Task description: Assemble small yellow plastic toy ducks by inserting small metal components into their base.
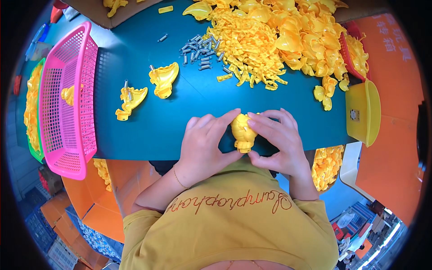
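Both hands gripped one small yellow plastic toy piece [243,132] at the near edge of the dark green table [180,121]. The left hand [204,146] and the right hand [277,143] had fingers closed around it from both sides. A pink plastic mesh basket [67,101] lay over the table's left edge.

Assembly workshop: heaped yellow plastic parts [279,40], sorting basket [67,99].

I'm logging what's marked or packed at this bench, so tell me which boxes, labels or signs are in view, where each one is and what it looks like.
Cardboard box: far left of the table, brown, open, yellow parts inside.
Orange panel: right side, flat, pale printed characters near its top.
Small label: on the yellow bin at the table's right edge, whitish square with dark marks.
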A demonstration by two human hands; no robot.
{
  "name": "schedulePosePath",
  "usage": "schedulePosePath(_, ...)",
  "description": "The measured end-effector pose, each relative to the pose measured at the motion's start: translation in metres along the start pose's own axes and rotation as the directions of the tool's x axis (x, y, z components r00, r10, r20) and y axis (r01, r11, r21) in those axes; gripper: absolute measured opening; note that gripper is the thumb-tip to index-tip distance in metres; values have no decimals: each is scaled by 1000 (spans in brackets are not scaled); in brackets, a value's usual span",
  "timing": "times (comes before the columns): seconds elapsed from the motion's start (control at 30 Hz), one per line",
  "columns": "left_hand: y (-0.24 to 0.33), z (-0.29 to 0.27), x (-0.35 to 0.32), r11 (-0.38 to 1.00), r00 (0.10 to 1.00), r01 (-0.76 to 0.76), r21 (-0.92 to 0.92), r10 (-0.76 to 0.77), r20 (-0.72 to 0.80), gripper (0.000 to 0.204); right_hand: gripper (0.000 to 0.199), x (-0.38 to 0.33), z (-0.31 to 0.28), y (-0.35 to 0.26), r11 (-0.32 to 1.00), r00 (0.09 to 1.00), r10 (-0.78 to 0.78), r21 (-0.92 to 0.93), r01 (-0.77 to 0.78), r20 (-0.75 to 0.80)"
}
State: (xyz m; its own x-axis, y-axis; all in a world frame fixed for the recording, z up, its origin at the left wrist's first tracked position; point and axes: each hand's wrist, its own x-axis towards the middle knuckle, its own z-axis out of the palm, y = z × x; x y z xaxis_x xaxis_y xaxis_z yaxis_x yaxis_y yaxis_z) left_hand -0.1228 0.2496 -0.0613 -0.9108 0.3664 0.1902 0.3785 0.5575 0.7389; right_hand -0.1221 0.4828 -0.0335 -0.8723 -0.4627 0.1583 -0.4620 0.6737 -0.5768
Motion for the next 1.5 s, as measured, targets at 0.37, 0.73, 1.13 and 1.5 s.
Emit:
schedulePosePath(0.37, 1, 1, 3, 999, 999, -35, 9, 35, -27, 83, 75, 2, 0, -3, 998, 999, -31, 57, 29, 24)
schedulePosePath(0.73, 10, 0, 8, 999, 998, 26, 33, -24, -57, 83, 78, -13, 45, 3, 999, 953, -42, 14, 48, -300)
schedulePosePath(1.13, 4, -5, -12, 540, 977, 209, -816, -73, 202, 69, 71, -29, 37, -3, 782, 960, 84, 615, 103, -268)
schedulePosePath(1.5, 7, -17, -6, 899, 992, 117, -423, -90, 85, 59, 61, -12, 32, -9, 799, 985, 43, 597, 66, -166)
